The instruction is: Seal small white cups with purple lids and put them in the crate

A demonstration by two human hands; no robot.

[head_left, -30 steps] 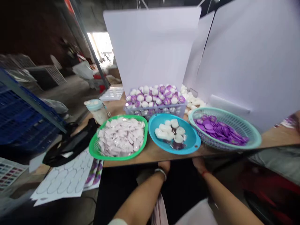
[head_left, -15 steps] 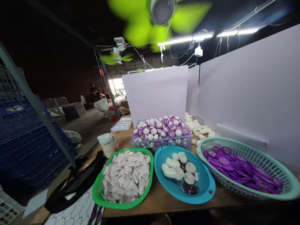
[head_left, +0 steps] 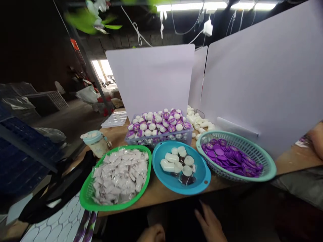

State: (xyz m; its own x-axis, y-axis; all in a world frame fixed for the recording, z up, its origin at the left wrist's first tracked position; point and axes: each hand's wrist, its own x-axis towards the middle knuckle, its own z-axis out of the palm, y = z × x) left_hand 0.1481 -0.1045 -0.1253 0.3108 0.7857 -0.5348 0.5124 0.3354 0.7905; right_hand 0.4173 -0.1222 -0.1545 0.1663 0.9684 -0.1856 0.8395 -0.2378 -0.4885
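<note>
Below the table's front edge, my left hand (head_left: 152, 233) is low in the picture, fingers curled closed and partly cut off by the frame; whatever they may hold is hidden. To its right, my right hand (head_left: 211, 224) has its fingers stretched and apart over a dark area, with nothing visible in it. Nearest above both is a blue oval basin (head_left: 161, 179) of white plastic cups (head_left: 187, 170) and dark wrapped pieces. A green basket (head_left: 84, 198) of small white sachets (head_left: 121, 174) stands left of it. On the right, a pale green basket (head_left: 270, 164) holds purple round discs (head_left: 227, 156).
A clear crate (head_left: 161, 138) of white-and-purple capped cups stands behind the basin. White cups (head_left: 199, 122) lie beside it along the white partitions (head_left: 151, 77). A lidded tumbler (head_left: 96, 143) and black bag (head_left: 63, 188) are left. Another person's arm (head_left: 316, 139) shows at right.
The view has tilted down and turned right, so the table's contents sit higher and further left. Both my hands and another person's arm have come into view.
</note>
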